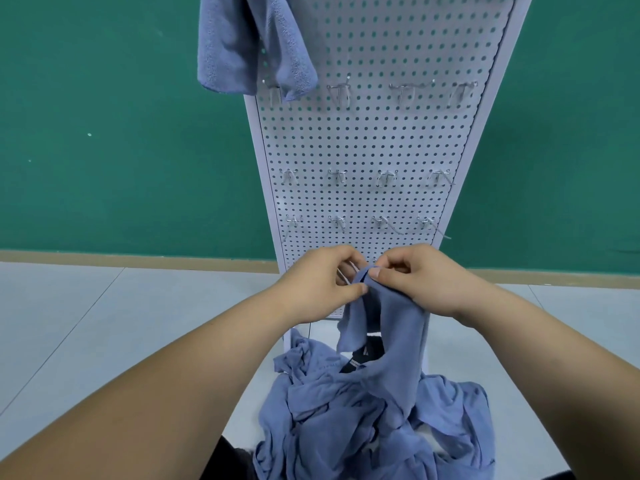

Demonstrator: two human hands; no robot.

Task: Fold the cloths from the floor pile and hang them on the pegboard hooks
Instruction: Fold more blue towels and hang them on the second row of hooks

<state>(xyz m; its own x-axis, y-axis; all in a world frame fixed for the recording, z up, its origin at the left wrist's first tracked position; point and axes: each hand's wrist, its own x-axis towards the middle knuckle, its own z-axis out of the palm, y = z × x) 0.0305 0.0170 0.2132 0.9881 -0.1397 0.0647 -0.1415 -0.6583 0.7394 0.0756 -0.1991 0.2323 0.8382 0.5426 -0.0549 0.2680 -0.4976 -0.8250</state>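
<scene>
Pegboard [363,140], white and tall, stands before us against a green wall [104,133], with rows of metal hooks [337,93] across it. At its foot, the pile of blue cloths [346,420] lies crumpled on the pale floor [104,323]. A folded cloth [242,46] hangs at the board's top left. We hold another cloth [394,327] up above the pile, our left hand [318,282] and right hand [426,278] both pinching its top edge.

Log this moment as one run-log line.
left hand: pinches lifted cloth | right hand: pinches lifted cloth | pile: on floor | hung cloth: pegboard top left
</scene>
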